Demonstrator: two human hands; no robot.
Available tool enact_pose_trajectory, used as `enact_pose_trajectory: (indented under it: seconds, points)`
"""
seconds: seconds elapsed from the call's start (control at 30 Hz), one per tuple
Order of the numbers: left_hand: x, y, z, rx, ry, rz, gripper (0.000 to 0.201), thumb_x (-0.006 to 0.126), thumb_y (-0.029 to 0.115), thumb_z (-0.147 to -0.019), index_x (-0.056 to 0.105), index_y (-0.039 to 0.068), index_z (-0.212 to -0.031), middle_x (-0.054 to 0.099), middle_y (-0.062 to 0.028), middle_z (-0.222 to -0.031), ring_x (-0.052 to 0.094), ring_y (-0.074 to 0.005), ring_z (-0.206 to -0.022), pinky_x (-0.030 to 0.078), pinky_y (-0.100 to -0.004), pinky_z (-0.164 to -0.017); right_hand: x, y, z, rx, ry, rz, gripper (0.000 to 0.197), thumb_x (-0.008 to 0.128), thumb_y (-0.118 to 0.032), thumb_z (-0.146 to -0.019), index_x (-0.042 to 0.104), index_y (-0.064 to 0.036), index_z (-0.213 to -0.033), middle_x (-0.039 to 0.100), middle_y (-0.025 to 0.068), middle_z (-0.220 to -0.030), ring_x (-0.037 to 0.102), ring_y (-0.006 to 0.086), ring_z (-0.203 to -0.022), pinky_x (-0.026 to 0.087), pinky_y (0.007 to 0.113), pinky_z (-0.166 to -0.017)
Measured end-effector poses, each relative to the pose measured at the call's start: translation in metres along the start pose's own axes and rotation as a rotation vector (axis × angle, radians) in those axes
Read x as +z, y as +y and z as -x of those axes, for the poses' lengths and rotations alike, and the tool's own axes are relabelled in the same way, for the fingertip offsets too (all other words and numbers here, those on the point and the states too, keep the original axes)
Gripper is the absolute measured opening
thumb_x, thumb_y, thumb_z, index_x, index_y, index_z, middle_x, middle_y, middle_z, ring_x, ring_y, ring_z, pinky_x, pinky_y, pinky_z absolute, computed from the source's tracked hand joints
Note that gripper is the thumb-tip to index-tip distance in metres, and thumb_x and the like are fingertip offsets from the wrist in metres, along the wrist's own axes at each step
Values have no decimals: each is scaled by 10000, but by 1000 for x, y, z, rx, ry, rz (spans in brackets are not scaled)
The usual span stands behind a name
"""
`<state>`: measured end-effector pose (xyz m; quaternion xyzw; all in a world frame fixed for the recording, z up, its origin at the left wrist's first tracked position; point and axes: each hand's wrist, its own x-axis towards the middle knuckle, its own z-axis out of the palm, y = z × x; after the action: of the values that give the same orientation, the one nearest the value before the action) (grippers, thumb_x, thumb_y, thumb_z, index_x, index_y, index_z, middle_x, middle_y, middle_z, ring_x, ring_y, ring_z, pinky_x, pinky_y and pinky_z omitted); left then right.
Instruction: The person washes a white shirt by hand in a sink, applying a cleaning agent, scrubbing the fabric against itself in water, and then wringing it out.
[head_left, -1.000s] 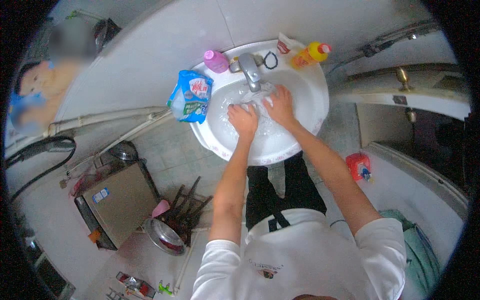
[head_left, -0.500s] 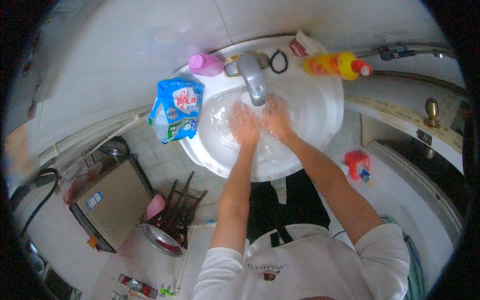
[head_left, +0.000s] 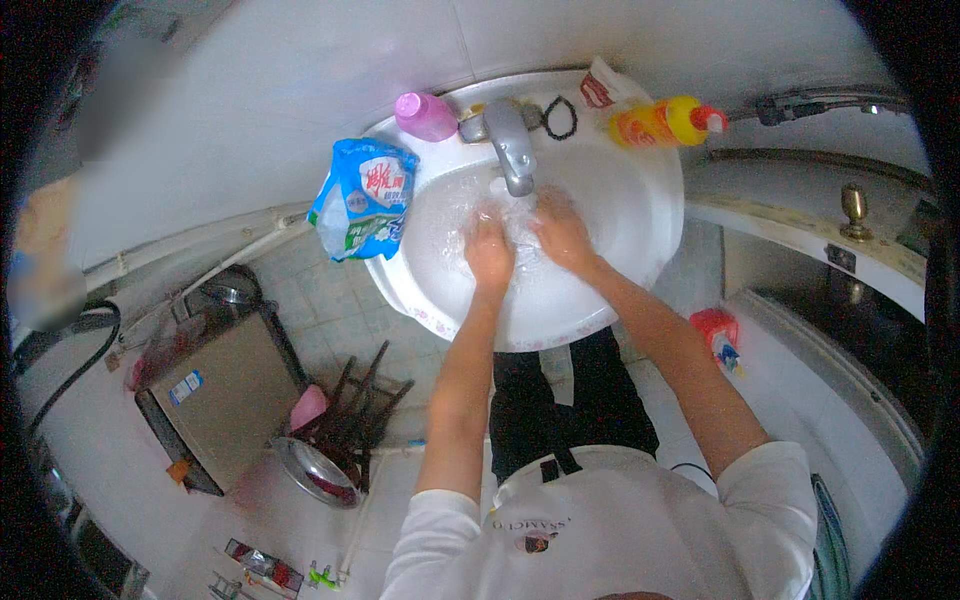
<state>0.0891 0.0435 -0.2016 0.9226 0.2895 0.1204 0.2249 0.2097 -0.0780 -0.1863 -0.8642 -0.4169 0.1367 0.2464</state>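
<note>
Both hands are down in the white oval washbasin [head_left: 640,255], under the grey metal faucet [head_left: 512,150]. My left hand [head_left: 489,248] lies in the splashing water left of the spout, fingers stretched forward and partly blurred. Just right of the spout, my right hand [head_left: 562,236] has its fingers extended toward the back of the bowl. The two hands are apart, and I see nothing held in either. Churned water hides the fingertips.
Around the rim are a blue detergent bag [head_left: 367,200], a pink bottle [head_left: 426,117], a black beaded bracelet [head_left: 560,118] and a yellow bottle with a red cap [head_left: 665,123]. A dark wooden stool [head_left: 350,410] and a metal basin [head_left: 315,472] are at the lower left.
My hands have shifted within the water; the left looks narrower, less spread than before. The whole view has tilted slightly, with the basin appearing a little higher.
</note>
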Motion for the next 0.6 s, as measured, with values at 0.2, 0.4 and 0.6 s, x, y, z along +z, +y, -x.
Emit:
enact_pose_trajectory:
  seconds: [0.2,0.4,0.6]
  points:
    - [-81,11,25,-413,45,484,221,460,113,-982,631,-14,-1043,626,-243,-1002,594,-409,-967,469,-426,-811,-87,-1,36,499,-33,-376,247,611,-197,-912,575,12,-1039,620,266,-1032,611,401,-977,467,471,-782]
    - [-180,24,8,101,11,495,181,445,120,-996,551,-26,-994,550,-227,-895,545,-425,-845,429,-468,-750,-178,-38,44,-259,132,-255,311,651,-281,-896,575,-34,-1067,584,176,-869,597,363,-865,481,438,-764]
    - [-296,59,-38,401,78,440,202,462,152,-1001,561,-24,-1008,559,-219,-891,554,-399,-843,438,-433,-756,-277,-88,35,-283,58,320,345,699,-290,-851,584,-98,-1114,643,147,-1024,645,327,-942,523,436,-776]
